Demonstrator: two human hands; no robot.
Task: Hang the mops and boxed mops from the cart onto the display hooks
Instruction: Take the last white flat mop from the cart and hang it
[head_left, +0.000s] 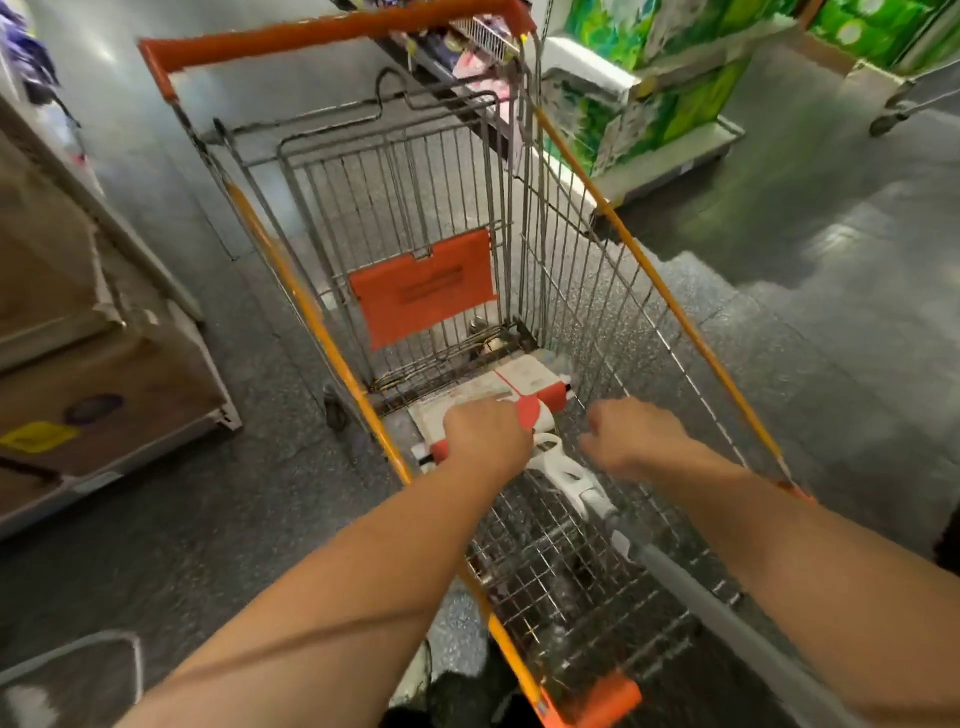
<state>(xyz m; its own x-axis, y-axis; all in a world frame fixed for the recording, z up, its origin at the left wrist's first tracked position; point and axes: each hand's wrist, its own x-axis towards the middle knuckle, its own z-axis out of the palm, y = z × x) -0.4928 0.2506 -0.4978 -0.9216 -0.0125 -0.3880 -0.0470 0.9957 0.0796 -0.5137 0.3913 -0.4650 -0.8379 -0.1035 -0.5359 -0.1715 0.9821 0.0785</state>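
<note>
A wire shopping cart (639, 270) with orange rails and an orange handle stands in front of me. At its bottom lies a mop (550, 400) with a red and white head wrapped in printed card. Its grey handle (691, 587) runs back toward me along the cart floor. My left hand (485, 436) reaches into the cart and grips the mop head at its near left end. My right hand (634, 436) hovers just to the right of the mop's white neck, fingers loosely curled and blurred, holding nothing that I can see.
Brown cardboard boxes (78, 338) sit on low shelving at the left. A shelf with small goods (467, 52) rises behind the cart. Green printed cartons (649, 88) stand on a platform at the upper right. Grey speckled floor lies on both sides.
</note>
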